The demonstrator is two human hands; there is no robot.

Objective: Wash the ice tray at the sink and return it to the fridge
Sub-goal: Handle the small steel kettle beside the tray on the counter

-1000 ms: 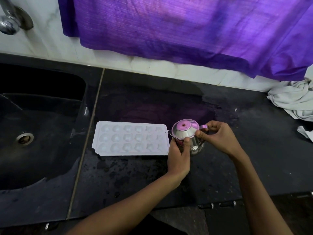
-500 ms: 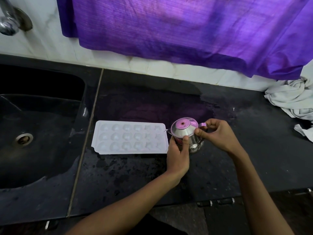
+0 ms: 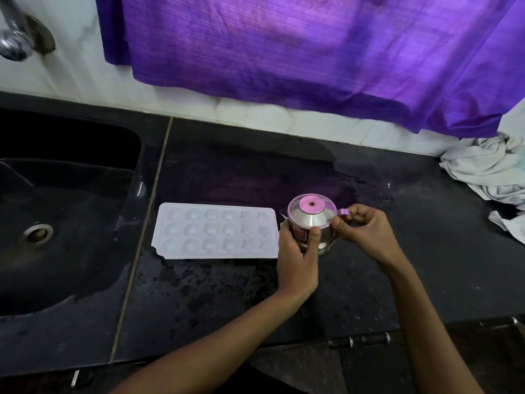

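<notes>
The white ice tray [image 3: 216, 231] lies flat on the wet black counter [image 3: 227, 294], just right of the sink [image 3: 68, 217]. Right beside the tray's right end stands a small steel pot with a conical lid [image 3: 312, 214]. My left hand [image 3: 297, 257] grips the pot's body from the front. My right hand [image 3: 360, 233] pinches the pot at its handle side and lid rim. Neither hand touches the tray.
A steel tap [image 3: 17, 38] juts from the wall at top left above the black sink, whose drain [image 3: 38, 234] is visible. A purple cloth [image 3: 312, 58] hangs over the back wall. A crumpled white cloth [image 3: 488, 172] lies at the counter's right end.
Both hands stay on the steel pot, barely shifted. The tray has not moved; the view has drifted slightly.
</notes>
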